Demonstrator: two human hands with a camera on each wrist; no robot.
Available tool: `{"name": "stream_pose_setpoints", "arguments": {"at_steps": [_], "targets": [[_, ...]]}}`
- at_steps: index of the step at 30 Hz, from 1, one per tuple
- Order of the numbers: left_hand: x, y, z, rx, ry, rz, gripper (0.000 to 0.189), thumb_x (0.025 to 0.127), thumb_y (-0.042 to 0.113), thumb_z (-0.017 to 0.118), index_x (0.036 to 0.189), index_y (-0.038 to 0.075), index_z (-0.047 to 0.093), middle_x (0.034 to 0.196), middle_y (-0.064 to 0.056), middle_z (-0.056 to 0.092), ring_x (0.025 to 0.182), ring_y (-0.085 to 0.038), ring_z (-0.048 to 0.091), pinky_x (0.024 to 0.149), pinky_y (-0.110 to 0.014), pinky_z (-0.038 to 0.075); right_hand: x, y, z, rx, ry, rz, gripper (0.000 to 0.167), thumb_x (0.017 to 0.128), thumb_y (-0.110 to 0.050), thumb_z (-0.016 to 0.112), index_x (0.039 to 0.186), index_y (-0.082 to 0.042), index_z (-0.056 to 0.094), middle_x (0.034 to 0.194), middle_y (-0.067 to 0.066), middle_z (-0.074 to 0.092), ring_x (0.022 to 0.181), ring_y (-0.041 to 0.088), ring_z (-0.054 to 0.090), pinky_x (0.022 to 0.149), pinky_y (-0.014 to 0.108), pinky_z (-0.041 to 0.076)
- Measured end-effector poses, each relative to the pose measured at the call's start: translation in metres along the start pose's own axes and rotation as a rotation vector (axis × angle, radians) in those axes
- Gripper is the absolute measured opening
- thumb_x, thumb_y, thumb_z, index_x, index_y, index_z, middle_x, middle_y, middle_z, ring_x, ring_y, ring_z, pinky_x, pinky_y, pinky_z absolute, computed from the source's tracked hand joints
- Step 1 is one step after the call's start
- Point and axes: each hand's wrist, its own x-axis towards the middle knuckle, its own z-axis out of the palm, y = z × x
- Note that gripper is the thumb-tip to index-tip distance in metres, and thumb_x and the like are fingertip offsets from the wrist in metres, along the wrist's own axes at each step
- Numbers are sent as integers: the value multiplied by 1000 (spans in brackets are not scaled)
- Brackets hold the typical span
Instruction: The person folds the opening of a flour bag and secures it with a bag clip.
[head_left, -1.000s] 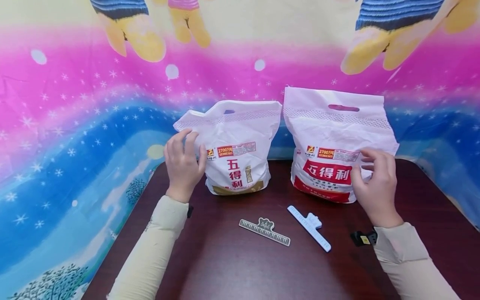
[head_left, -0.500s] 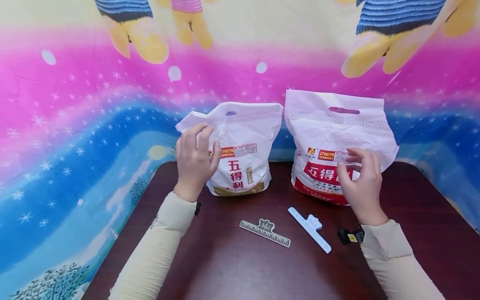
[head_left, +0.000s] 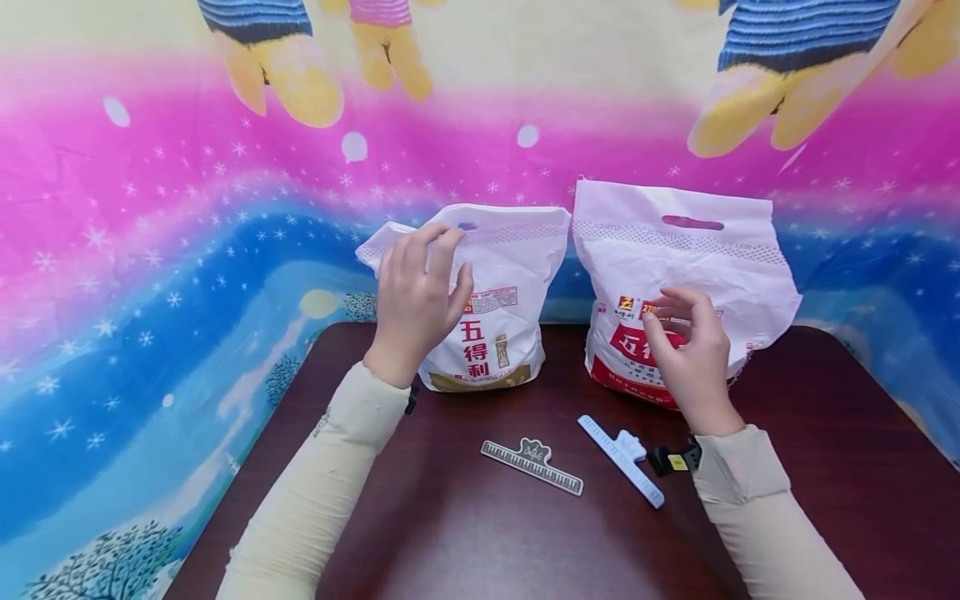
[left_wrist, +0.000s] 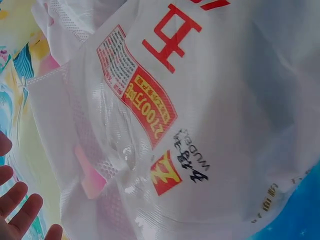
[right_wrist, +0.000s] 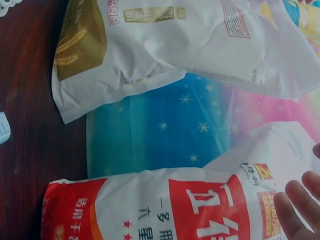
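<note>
1. white, crinkly material up front: the gold-based bag (head_left: 510, 267) stands towards the back of the table (head_left: 427, 517), its top creased and crooked at the left corner; pull on that slack edge alone and it could crumple, or tip the whole bag.
2. and here's the left hand (head_left: 418, 292), fingers spread and softly bent, gripping nothing, right in front of that bag! whether it touches, i can't tell; a hasty sweep looks the likeliest cause of a knock.
3. across to the right hand (head_left: 693, 358), loosely cupped, a gap between thumb and fingers, nothing in it, in front of the red-labelled bag (head_left: 660, 262). the bags' upper corners sit very near each other, so a sideways shove could jostle both.
4. down low, the dark clip (head_left: 533, 467) and the pale blue clip (head_left: 621, 462) lie in front of the bags; a stray brush could skid either across that smooth top.
5. watch the black wrist device (head_left: 671, 459), too: its height is unclear, but passing low it might catch the pale blue clip.
</note>
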Motion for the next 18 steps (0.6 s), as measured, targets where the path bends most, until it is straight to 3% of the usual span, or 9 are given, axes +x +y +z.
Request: {"name": "stream_pose_setpoints", "arguments": {"at_steps": [9, 18], "targets": [[19, 7, 5, 29, 5, 32, 42, 90, 13, 71, 127, 5, 54, 125, -16, 58, 112, -34, 56, 90, -51, 51, 8, -4, 15, 73, -114, 80, 45, 98, -19, 69, 138, -9, 52, 128, 8, 63, 114, 25, 63, 94, 19, 51], [36, 10, 7, 26, -50, 50, 39, 92, 13, 69, 127, 4, 55, 126, -16, 58, 115, -34, 55, 96, -52, 48, 15, -6, 33, 117, -154, 69, 44, 97, -17, 70, 136, -6, 52, 129, 10, 63, 114, 26, 64, 96, 32, 54]]}}
